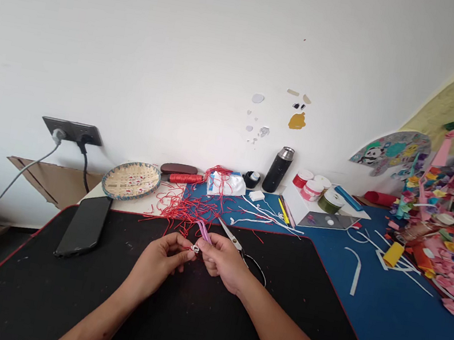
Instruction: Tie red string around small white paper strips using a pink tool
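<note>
Above the black mat, my left hand is closed, its thumb and fingers pinching a small white looped cord piece with a bit of red beside it. My right hand is closed around purple tweezers, whose two prongs point up and away from me. The right fingertips meet the white piece too; whether they grip it I cannot tell. Just beyond the right hand lie scissors with dark handles, blades toward the far left. A tangle of red cord offcuts spreads beyond both hands.
A black phone lies at the left, below a woven basket. Along the wall stand a red thread spool, a black flask and several ribbon rolls on a white box. White strips and paper flowers cover the right side.
</note>
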A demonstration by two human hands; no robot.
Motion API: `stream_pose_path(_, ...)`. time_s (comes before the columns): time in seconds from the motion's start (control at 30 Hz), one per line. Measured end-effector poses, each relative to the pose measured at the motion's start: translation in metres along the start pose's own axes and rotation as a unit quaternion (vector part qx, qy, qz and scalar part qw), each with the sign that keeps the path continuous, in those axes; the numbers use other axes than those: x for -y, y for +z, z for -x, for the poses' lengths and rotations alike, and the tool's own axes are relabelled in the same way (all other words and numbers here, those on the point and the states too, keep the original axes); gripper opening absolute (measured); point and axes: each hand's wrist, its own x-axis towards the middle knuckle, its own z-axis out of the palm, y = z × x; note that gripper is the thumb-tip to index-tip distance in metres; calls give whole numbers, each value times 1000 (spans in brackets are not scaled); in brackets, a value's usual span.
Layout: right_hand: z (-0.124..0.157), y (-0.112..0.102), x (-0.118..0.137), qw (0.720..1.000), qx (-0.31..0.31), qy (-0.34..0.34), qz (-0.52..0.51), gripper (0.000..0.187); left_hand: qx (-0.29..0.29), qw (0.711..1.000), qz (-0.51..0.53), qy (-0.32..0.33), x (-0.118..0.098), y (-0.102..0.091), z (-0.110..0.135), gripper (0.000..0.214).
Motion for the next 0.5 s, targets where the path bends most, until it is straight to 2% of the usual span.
stream_pose_path(0.5,0,-2,0,1000,27,14,-4,37,-26,999,-22,25,11,5,0,30)
